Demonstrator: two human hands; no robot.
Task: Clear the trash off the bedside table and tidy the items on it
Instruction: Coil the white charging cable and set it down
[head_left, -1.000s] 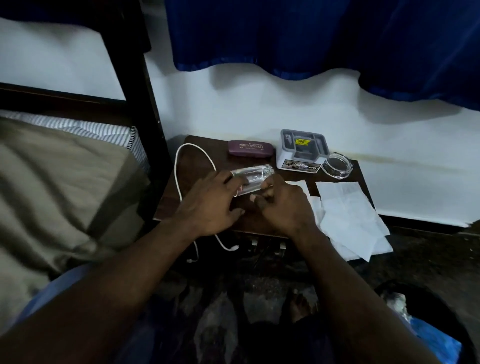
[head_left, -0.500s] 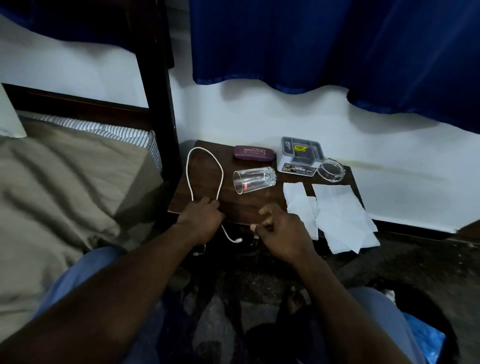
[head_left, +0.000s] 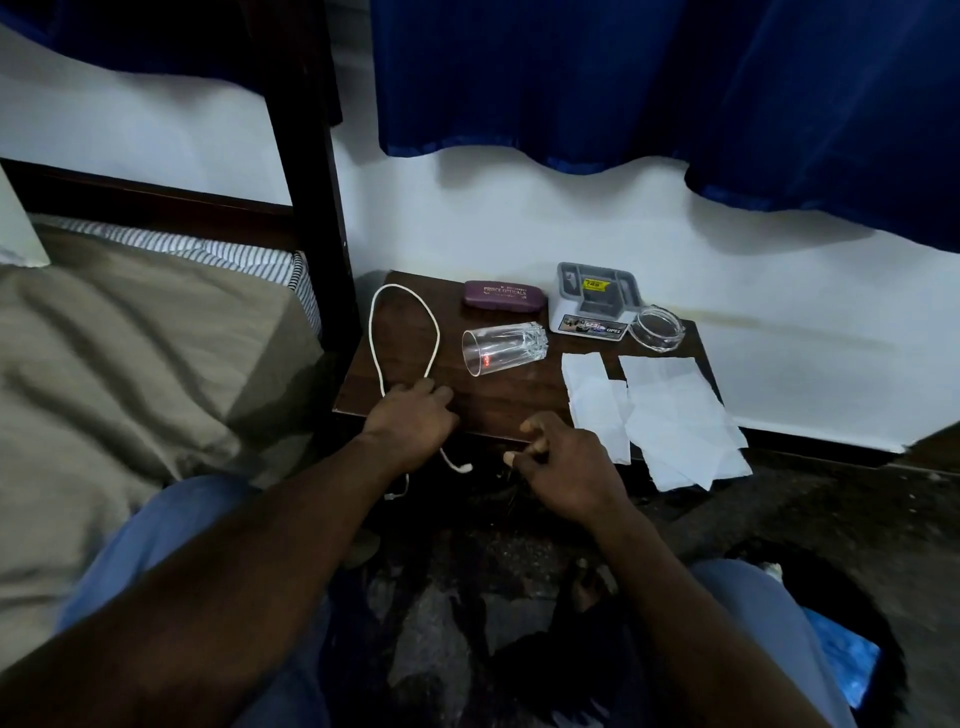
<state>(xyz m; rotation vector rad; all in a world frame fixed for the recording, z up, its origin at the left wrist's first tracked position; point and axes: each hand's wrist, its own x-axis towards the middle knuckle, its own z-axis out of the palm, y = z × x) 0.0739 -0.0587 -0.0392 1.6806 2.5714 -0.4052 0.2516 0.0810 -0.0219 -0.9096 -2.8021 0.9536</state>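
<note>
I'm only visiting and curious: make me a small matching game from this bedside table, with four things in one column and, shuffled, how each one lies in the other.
Things:
1 glass
2 white cable
3 purple case
4 paper sheets

States:
A overhanging the table at its front right
B lying on its side
C looped, both ends dangling off the front
D flat, nearest the wall

Pairs: 1-B; 2-C; 3-D; 4-A

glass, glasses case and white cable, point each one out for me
glass (head_left: 504, 347), head view, middle of its clear side wall as it lies on its side
glasses case (head_left: 504, 297), head view, lettered top of the lid
white cable (head_left: 370, 335), head view, left side of its loop on the table
</note>
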